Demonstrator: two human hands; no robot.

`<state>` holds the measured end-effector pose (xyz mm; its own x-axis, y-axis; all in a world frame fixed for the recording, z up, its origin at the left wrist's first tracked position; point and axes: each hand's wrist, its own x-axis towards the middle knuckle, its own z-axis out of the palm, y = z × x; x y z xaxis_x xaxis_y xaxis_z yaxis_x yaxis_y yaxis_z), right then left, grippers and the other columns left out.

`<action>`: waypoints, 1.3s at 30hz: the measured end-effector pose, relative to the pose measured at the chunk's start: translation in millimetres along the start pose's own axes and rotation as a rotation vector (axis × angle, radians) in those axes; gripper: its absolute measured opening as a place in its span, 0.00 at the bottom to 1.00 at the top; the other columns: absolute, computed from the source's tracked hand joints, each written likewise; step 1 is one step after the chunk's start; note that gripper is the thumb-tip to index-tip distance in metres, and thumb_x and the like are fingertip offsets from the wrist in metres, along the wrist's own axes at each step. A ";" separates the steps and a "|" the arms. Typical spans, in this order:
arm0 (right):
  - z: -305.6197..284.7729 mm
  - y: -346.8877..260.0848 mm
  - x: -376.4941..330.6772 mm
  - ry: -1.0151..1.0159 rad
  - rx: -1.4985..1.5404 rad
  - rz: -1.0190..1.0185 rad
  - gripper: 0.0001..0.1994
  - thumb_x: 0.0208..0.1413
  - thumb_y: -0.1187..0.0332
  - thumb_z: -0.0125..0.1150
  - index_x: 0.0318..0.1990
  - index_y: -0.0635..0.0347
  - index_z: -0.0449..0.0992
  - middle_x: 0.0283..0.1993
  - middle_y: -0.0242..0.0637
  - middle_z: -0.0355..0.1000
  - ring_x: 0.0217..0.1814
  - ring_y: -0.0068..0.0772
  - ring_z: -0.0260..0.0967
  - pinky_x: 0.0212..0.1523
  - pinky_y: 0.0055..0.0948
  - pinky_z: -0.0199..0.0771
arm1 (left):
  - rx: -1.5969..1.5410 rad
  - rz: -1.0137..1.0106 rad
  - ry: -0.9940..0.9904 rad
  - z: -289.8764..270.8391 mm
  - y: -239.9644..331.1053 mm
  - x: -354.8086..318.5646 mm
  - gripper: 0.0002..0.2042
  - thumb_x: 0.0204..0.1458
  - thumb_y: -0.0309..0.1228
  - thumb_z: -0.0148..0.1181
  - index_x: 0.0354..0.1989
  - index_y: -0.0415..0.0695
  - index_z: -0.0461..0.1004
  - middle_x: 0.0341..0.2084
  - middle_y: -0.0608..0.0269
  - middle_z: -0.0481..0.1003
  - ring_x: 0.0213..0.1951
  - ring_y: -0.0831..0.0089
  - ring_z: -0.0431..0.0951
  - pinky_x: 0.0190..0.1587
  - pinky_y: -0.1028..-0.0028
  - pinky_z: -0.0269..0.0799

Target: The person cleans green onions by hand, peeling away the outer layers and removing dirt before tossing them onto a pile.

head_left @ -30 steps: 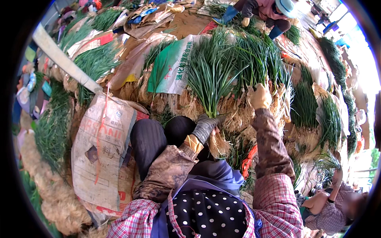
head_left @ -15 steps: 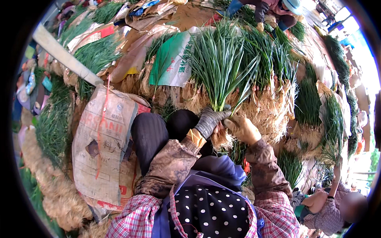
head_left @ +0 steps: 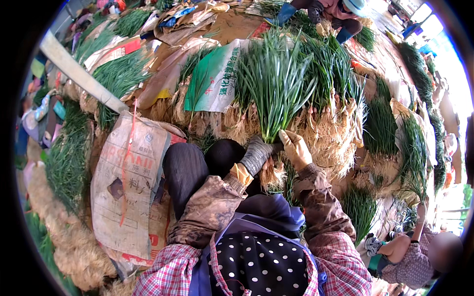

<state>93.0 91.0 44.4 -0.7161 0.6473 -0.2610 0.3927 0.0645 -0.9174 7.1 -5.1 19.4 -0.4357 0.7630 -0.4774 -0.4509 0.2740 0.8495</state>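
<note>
A: Where's the bunch of green onions (head_left: 272, 93)?
B: Upright above the lap; left hand (head_left: 256, 154) grips its base, right hand (head_left: 295, 148) closed alongside.
A: Step?
B: Gathering. Probably squaring the roots next.

Open-air farm sorting ground: heaps of pulled green onions (head_left: 316, 93) with roots on, woven sacks (head_left: 128, 182) spread over dirt, another worker (head_left: 410, 246) crouching nearby.
</note>
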 end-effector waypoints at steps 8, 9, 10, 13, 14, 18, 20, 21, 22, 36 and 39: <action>-10.1 81.8 2.7 0.301 -0.680 -0.311 0.14 0.51 0.60 0.50 0.26 0.63 0.71 0.19 0.44 0.69 0.19 0.46 0.67 0.21 0.37 0.67 | -0.324 0.134 -0.038 -0.3 -20.6 4.6 0.07 0.39 0.24 0.63 0.28 0.41 0.72 0.15 0.64 0.72 0.14 0.78 0.70 0.14 0.80 0.62; -21.6 92.7 3.5 0.279 -0.650 -0.294 0.14 0.50 0.59 0.50 0.27 0.63 0.72 0.20 0.46 0.69 0.20 0.47 0.68 0.23 0.37 0.68 | -0.317 0.192 -0.020 5.2 -11.9 -0.9 0.08 0.38 0.25 0.63 0.28 0.40 0.72 0.16 0.64 0.73 0.14 0.78 0.70 0.14 0.81 0.62; -23.1 72.2 -5.4 0.091 -0.723 -0.258 0.16 0.49 0.57 0.53 0.32 0.62 0.74 0.21 0.48 0.70 0.24 0.47 0.69 0.28 0.37 0.70 | -0.272 0.223 0.022 0.5 -2.1 -5.6 0.08 0.38 0.25 0.63 0.28 0.40 0.73 0.16 0.64 0.73 0.14 0.78 0.71 0.15 0.81 0.62; -26.7 46.0 -0.5 0.144 -0.986 -0.112 0.23 0.45 0.50 0.57 0.43 0.57 0.70 0.20 0.42 0.71 0.21 0.38 0.69 0.25 0.32 0.70 | -0.307 0.201 0.143 -25.0 28.0 17.1 0.12 0.37 0.21 0.63 0.32 0.39 0.72 0.22 0.61 0.74 0.21 0.75 0.74 0.21 0.78 0.71; -28.2 33.1 11.9 0.282 -0.978 -0.022 0.20 0.47 0.52 0.57 0.43 0.54 0.68 0.17 0.33 0.68 0.15 0.27 0.64 0.17 0.27 0.67 | -0.363 0.276 0.174 -35.2 35.4 24.3 0.13 0.37 0.20 0.62 0.34 0.39 0.71 0.27 0.59 0.74 0.24 0.74 0.75 0.23 0.76 0.73; -67.8 18.8 71.4 0.512 -1.017 0.117 0.14 0.49 0.55 0.55 0.39 0.52 0.69 0.24 0.33 0.70 0.17 0.24 0.62 0.18 0.23 0.67 | -0.517 0.434 0.142 -32.6 58.3 31.4 0.18 0.38 0.16 0.60 0.41 0.40 0.67 0.36 0.56 0.72 0.30 0.69 0.76 0.27 0.74 0.77; -72.9 25.4 82.1 0.497 -1.015 0.208 0.07 0.47 0.63 0.58 0.34 0.50 0.71 0.30 0.32 0.73 0.20 0.22 0.66 0.21 0.21 0.69 | -0.349 0.323 0.195 -28.3 49.7 34.4 0.18 0.39 0.18 0.60 0.41 0.41 0.68 0.33 0.60 0.73 0.30 0.69 0.76 0.25 0.74 0.76; -66.7 12.2 72.6 0.465 -0.968 0.174 0.07 0.47 0.63 0.58 0.34 0.50 0.71 0.28 0.32 0.73 0.19 0.21 0.65 0.21 0.21 0.68 | -0.301 0.313 0.178 -24.1 45.8 26.0 0.16 0.39 0.18 0.60 0.39 0.41 0.69 0.31 0.59 0.74 0.30 0.70 0.76 0.25 0.74 0.76; -61.8 3.1 57.8 0.432 -0.925 0.146 0.07 0.48 0.63 0.58 0.34 0.50 0.71 0.27 0.32 0.72 0.18 0.20 0.64 0.20 0.21 0.68 | -0.256 0.303 0.154 -17.9 41.1 19.1 0.14 0.40 0.19 0.60 0.38 0.41 0.70 0.30 0.59 0.74 0.30 0.71 0.76 0.24 0.75 0.75; -27.2 56.3 -64.1 -0.210 -0.186 -0.193 0.20 0.53 0.52 0.48 0.40 0.62 0.70 0.29 0.38 0.72 0.30 0.27 0.69 0.35 0.27 0.68 | -0.071 -0.195 -0.127 13.9 5.6 2.1 0.08 0.40 0.28 0.63 0.20 0.38 0.71 0.09 0.58 0.70 0.07 0.75 0.65 0.06 0.77 0.55; -17.6 61.2 -39.9 -0.225 0.459 0.254 0.29 0.54 0.44 0.40 0.48 0.64 0.64 0.34 0.32 0.70 0.36 0.24 0.66 0.39 0.22 0.66 | -0.060 0.007 -0.097 8.5 -12.1 8.9 0.06 0.40 0.26 0.62 0.24 0.38 0.72 0.10 0.61 0.69 0.09 0.76 0.66 0.08 0.78 0.57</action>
<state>155.7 82.5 3.9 -0.7568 0.4183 -0.5023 0.3142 -0.4411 -0.8407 15.3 3.3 6.8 -0.3630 0.8186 -0.4452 -0.4956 0.2350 0.8362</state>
